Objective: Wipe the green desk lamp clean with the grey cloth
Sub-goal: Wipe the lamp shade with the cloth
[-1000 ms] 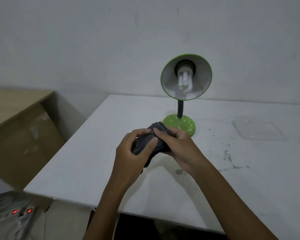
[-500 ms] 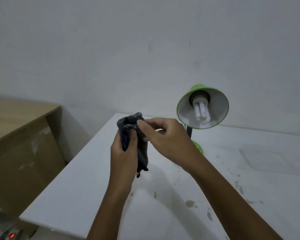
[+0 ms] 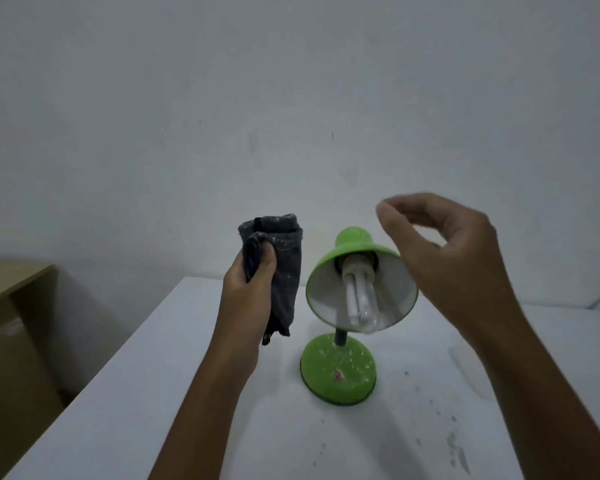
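- White table point(image 3: 174, 410) nearest, speckled with dark flecks on the right; no container in plain view on it (a faint clear shape at the right edge, too dim to name).
- Green desk lamp point(image 3: 338, 374) standing upright on the table between the two forearms, base dotted with pale specks; shade tilted toward the camera, bulb point(image 3: 361, 299) exposed inside.
- Grey cloth point(image 3: 284, 268) held up in the air just left of the shade, folded into a soft bundle; gripped by the left hand point(image 3: 248, 292), thumb curled over the fold, loose end hanging below.
- Right hand point(image 3: 447, 258) raised beside and partly before the shade, fingers loosely curved, holding nothing, blurred.
- Probably light and top-heavy, so likely to tip or slide under a wipe; best steadied at the base or stem; bulb fragile, better left alone; cloth limp, needing a firm bunch.
- Cardboard box point(image 3: 11, 341) far left, contents hidden; plain wall point(image 3: 291, 98) behind.
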`<state>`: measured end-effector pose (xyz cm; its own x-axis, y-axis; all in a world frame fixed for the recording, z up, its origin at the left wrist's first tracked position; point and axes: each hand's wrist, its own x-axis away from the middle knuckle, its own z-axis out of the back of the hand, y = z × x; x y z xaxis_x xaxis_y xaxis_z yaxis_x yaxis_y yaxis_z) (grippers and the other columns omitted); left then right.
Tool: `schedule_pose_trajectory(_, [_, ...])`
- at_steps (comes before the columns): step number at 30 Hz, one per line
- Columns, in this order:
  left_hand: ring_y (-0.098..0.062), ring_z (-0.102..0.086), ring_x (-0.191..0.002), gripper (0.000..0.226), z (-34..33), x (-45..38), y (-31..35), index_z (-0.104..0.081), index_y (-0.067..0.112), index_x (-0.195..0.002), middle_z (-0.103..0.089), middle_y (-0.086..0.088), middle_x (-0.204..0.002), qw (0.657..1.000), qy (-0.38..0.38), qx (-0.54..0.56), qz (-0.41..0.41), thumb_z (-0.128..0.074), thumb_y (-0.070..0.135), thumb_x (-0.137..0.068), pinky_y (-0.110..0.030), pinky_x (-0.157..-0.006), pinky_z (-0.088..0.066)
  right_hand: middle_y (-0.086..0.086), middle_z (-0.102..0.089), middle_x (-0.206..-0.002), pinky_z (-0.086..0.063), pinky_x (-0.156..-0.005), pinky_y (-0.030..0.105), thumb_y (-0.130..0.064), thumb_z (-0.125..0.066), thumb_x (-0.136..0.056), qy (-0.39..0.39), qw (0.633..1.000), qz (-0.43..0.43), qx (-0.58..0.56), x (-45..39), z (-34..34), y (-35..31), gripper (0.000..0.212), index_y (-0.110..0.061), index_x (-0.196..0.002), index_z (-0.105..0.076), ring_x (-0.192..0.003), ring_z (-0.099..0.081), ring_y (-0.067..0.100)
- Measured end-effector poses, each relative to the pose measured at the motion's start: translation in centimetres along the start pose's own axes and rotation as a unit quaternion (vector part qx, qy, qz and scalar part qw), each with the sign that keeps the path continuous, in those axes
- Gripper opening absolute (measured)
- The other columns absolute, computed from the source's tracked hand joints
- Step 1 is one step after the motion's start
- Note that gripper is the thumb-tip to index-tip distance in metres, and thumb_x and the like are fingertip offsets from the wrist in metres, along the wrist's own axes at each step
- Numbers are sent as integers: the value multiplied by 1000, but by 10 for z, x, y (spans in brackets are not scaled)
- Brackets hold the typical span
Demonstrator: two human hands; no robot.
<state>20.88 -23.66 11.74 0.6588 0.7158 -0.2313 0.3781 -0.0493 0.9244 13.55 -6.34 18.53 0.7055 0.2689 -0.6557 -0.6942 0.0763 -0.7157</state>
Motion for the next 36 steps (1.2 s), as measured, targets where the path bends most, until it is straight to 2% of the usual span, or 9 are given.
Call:
schedule_pose_trajectory(6, [-13, -73, -93, 15, -24, -44, -3, -71, 30, -101, -77, 6, -99, 999, -24, -14, 39, -57, 36, -98, -31, -79, -57, -17, -70, -116, -48, -88, 22, -78, -60, -69, -48, 991, -125, -16, -4, -10, 59, 63, -33, -112, -70, -112, -61, -4])
schedule_pose_trajectory(8, [-15, -73, -95, 14, -31, -56, -5, -70, 30, -101, -77, 5, -100, 998, -37, -13, 51, -58, 36, -98, -32, -78, -57, -26, -69, -111, -46, -84, 14, -80, -60, -68, -72, 987, -138, -38, -6, -14, 66, 62, -35, -109, -70, -107, -60, -13])
schedule_pose_trajectory(11, [-18, -73, -96, 17, -40, -69, -10, -70, 28, -107, -77, 1, -103, 996, -54, -10, 73, -58, 36, -98, -33, -78, -57, -31, -71, -89, -43, -68, -2, -63, -59, -80, -92, 979, -145, -110, -6, -20, 69, 37, -31, -94, -72, -87, -61, -19])
schedule_pose_trajectory(14, [-21, -72, -98, 22, -47, -76, -14, -72, 23, -107, -77, -2, -102, 990, -94, -44, 95, -59, 37, -97, -36, -82, -57, 8, -71, -101, -45, -66, 2, -55, -47, -84, -95, 979, -136, -119, -5, -24, 76, 56, -6, -100, -71, -95, -64, 16])
schedule_pose_trajectory(18, [-16, -71, -87, 22, -52, -78, -14, -73, 24, -98, -76, 1, -91, 981, -145, -112, 64, -57, 39, -98, -28, -73, -54, 19, -67, -102, -45, -66, 6, -62, -46, -79, -75, 981, -125, -125, -3, -28, 77, 70, 1, -101, -68, -97, -61, 27])
schedule_pose_trajectory(23, [-7, -71, -85, 15, -46, -76, -7, -74, 27, -96, -78, 4, -94, 975, -170, -140, -17, -59, 28, -98, -18, -72, -55, -13, -74, -107, -40, -69, -4, -51, -36, -85, -51, 977, -155, -135, -6, -30, 77, 53, -23, -108, -75, -97, -61, -14])
schedule_pose_trajectory(27, [-21, -72, -92, 17, -42, -73, -11, -74, 24, -97, -77, -5, -97, 976, -163, -142, -5, -59, 31, -98, -36, -84, -56, -12, -75, -106, -42, -71, -2, -49, -38, -84, -40, 976, -156, -144, -5, -33, 77, 50, -23, -106, -75, -99, -63, -10])
schedule_pose_trajectory(31, [-12, -67, -77, 22, -49, -79, -4, -73, 22, -87, -73, 6, -79, 967, -160, -196, -18, -59, 37, -97, -27, -70, -52, -10, -74, -107, -41, -71, -3, -43, -38, -89, -39, 979, -145, -136, -5, -32, 76, 47, -20, -107, -75, -97, -62, -11])
schedule_pose_trajectory(36, [-14, -67, -83, 12, -44, -79, 1, -73, 23, -96, -72, 2, -91, 934, -221, -254, -120, -61, 26, -96, -29, -73, -52, -10, -74, -107, -44, -75, 1, -38, -35, -87, -49, 982, -137, -121, -6, -30, 80, 48, -22, -107, -75, -101, -64, -5])
